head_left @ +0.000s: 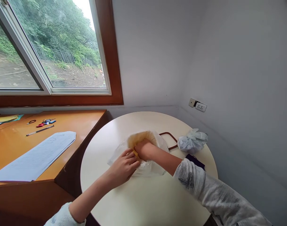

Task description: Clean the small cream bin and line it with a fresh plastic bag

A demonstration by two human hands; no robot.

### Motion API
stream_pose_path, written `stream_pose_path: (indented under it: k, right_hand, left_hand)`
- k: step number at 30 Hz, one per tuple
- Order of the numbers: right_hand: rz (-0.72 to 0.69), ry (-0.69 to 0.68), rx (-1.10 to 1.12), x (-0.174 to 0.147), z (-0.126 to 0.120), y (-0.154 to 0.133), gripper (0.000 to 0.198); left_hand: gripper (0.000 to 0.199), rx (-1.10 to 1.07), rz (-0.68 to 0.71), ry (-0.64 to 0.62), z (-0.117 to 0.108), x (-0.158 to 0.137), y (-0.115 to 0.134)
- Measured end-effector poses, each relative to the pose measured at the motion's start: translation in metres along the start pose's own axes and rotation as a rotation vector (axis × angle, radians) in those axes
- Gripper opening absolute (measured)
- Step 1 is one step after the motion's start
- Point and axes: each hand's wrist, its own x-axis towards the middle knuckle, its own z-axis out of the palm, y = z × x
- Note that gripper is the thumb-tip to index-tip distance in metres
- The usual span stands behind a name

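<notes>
Nearest the camera, at lower right, a loose grey sleeve, then a bare forearm slanting forward and leftward to the right hand. Sunk past the fingers into the open mouth of a translucent plastic bag, near the middle of a round white table. Cannot tell whether clenched, loose or grasping something in there. At the same mouth, on the near-left rim, the left hand, with fingers bent over the edge and touching; cannot tell how firmly pinched. Bag longest from left to right, mouth upward. Inside, a tan layer; between the 2 hands, a small yellow patch, too covered to identify. Farther right, a knotted pale bag, contents unclear. Between the 2 bags, a brown loop; nearer, a dark item just beside the sleeve.
</notes>
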Motion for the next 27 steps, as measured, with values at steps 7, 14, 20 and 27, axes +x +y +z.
stream_pose_path:
  k: [7, 14, 20, 27]
  right_hand:
    - [0.015, -0.122, -0.041, -0.006, -0.027, -0.016, 0.040]
    - [0.002, -0.217, 0.020, -0.014, -0.052, -0.017, 0.026]
    - [-0.100, 0.283, 0.435, -0.039, -0.097, -0.003, 0.027]
    - [0.026, 0.346, 1.009, -0.054, -0.068, 0.027, 0.071]
  left_hand:
    - [0.021, -0.030, 0.037, -0.037, 0.000, -0.001, 0.004]
    - [0.020, -0.134, -0.024, -0.025, -0.009, -0.004, -0.005]
    - [0.017, -0.256, -0.217, 0.062, -0.008, -0.009, -0.026]
    - [0.012, -0.427, -0.560, 0.218, 0.008, -0.010, -0.039]
